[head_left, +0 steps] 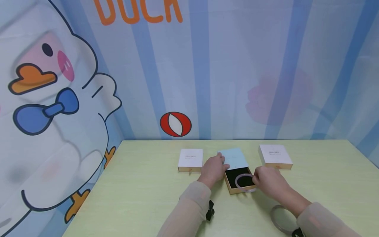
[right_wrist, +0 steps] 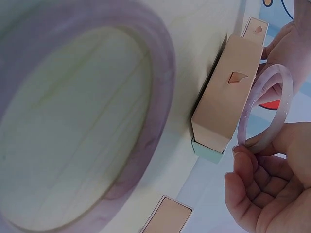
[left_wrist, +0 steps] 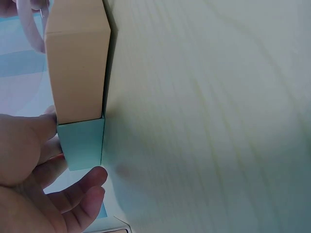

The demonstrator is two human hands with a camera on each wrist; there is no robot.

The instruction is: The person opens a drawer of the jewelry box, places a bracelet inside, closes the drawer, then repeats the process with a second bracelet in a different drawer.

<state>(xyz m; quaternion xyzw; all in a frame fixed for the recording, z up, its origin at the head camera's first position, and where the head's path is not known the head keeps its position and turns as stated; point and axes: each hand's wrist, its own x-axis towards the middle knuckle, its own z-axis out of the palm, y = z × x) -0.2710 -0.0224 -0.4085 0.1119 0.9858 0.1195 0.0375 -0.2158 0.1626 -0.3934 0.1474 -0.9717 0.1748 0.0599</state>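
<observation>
A light-blue jewelry box (head_left: 234, 158) sits mid-table, its tan drawer (head_left: 234, 191) pulled out toward me and showing a black lining. My left hand (head_left: 214, 169) grips the blue cover at its left side, thumb over the top edge; the left wrist view shows the fingers around the cover (left_wrist: 82, 148). Between right thumb and fingertips, my right hand (head_left: 270, 181) pinches a pale lilac bangle (right_wrist: 286, 97), tilted over the drawer. A second bangle (head_left: 275, 222) lies on the table by my right wrist, large in the right wrist view.
A white-topped box (head_left: 190, 158) stands left of the blue box, and another white-topped box (head_left: 275, 155) to its right, both with tan fronts. Behind the table (head_left: 133, 184) hangs a striped blue cloth (head_left: 225, 65) with a cartoon duck.
</observation>
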